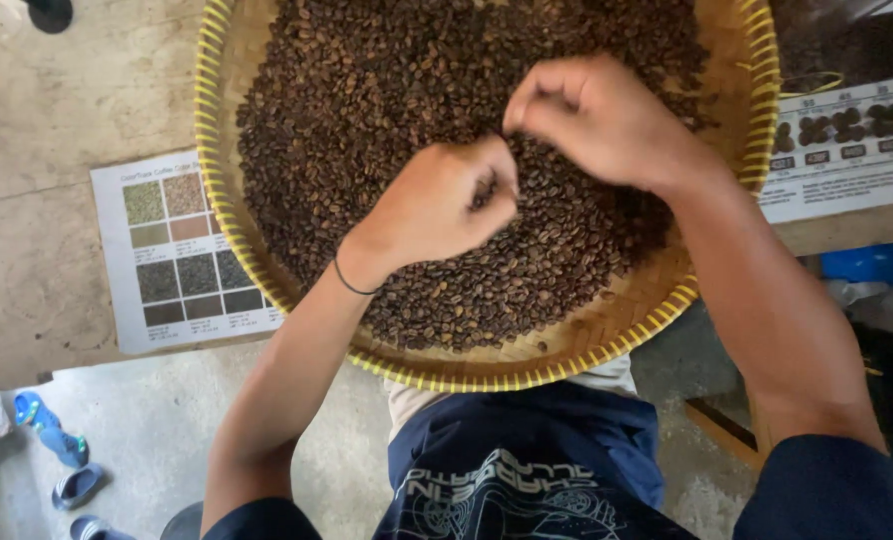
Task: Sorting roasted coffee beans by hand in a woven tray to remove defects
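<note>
1. I see a round woven bamboo tray (607, 335) with a yellow-bound rim, sitting on a stone tabletop (77, 120). It's full of roasted coffee beans (367, 110), heaped from centre up to 12 o'clock and thinning to bare weave at 5 to 6 o'clock.
2. My left hand (437, 205) sits at tray centre, curled loosely with fingertips tucked in. A few beans seem pinched there; I can't tell for sure.
3. My right hand (597, 115) is at 1 to 2 o'clock of the left, just beside it and right over the beans. Thumb and forefinger are pressed together in a pinch; what's between them is hidden.
4. Judgement: this is hand-sorting, and it goes best picking one bean per pinch, not a clump.
5. I'd keep both hands low over the pile so nothing flicks past the rim.
6. I'd work one patch at a time and push checked beans toward the thin side at 5 o'clock.
7. A printed colour chart (182, 250) lies at 9 o'clock, partly under the tray. A second sheet with bean pictures (847, 140) lies at 3 o'clock. Both are handy for comparing shade.
8. Risk: the tray overhangs the table edge at 6 o'clock, so I'd avoid leaning on that side.
</note>
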